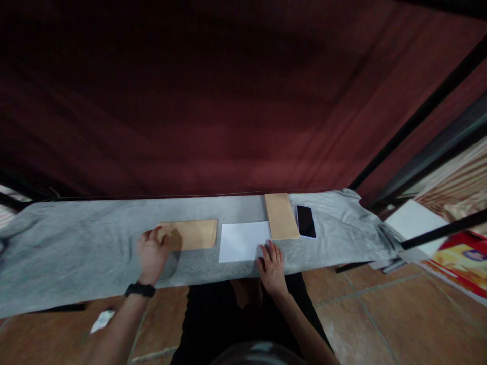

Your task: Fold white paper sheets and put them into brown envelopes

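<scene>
My left hand (151,253), with a black band on its wrist, is at the left end of a brown paper envelope (196,234). Its thumb and forefinger are bent and slightly apart over that end, and the envelope lies flat. There may be more than one envelope layered there; I cannot tell. A blank white sheet of paper (243,242) lies to the right of it. My right hand (272,266) rests at the sheet's lower right corner, fingers stretched out and nothing in its grasp. Another brown envelope (282,217) stands lengthwise beside the sheet, touching its right edge.
A dark-screened phone (306,221) lies right of the second envelope. Grey cloth (95,243) covers the long narrow table, backed by a dark red panel (213,126). At right are black metal bars (422,114) and a red and yellow box (462,261).
</scene>
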A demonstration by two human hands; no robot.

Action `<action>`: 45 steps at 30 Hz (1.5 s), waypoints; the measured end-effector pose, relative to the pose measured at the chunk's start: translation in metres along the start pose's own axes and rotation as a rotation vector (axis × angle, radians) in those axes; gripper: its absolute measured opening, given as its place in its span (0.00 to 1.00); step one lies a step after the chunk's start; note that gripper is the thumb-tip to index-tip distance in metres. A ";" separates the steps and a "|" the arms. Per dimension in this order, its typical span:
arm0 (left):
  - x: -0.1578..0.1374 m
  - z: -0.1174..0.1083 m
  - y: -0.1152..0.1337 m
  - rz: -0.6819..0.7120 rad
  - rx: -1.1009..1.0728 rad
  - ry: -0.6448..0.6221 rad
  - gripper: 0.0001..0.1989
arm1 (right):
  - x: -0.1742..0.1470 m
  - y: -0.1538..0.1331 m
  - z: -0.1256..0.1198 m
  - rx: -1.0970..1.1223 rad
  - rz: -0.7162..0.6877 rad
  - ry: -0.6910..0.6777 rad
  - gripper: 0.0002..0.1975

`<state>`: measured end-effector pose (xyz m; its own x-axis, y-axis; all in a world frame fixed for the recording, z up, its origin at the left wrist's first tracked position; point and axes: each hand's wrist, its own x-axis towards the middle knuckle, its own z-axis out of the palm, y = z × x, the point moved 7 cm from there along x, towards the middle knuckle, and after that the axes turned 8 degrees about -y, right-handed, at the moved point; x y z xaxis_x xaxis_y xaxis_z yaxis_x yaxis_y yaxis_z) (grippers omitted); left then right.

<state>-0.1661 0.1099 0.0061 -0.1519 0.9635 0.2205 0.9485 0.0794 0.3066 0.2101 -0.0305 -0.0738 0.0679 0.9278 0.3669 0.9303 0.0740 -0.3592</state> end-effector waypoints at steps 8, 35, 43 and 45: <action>-0.143 0.077 0.175 0.751 -0.104 -0.329 0.23 | -0.001 0.001 0.003 -0.042 0.055 0.016 0.21; -0.072 0.134 0.207 0.484 0.133 -0.304 0.28 | 0.076 -0.022 0.036 -0.078 0.019 -0.195 0.24; -0.069 0.135 0.204 0.407 0.139 -0.239 0.28 | 0.102 -0.012 0.050 -0.129 0.064 -0.169 0.26; -0.073 0.135 0.200 0.404 0.132 -0.217 0.28 | 0.101 -0.011 0.051 -0.145 0.072 -0.155 0.26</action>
<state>0.0722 0.0903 -0.0733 0.2846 0.9539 0.0951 0.9491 -0.2944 0.1123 0.1889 0.0811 -0.0765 0.0898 0.9747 0.2048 0.9679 -0.0370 -0.2485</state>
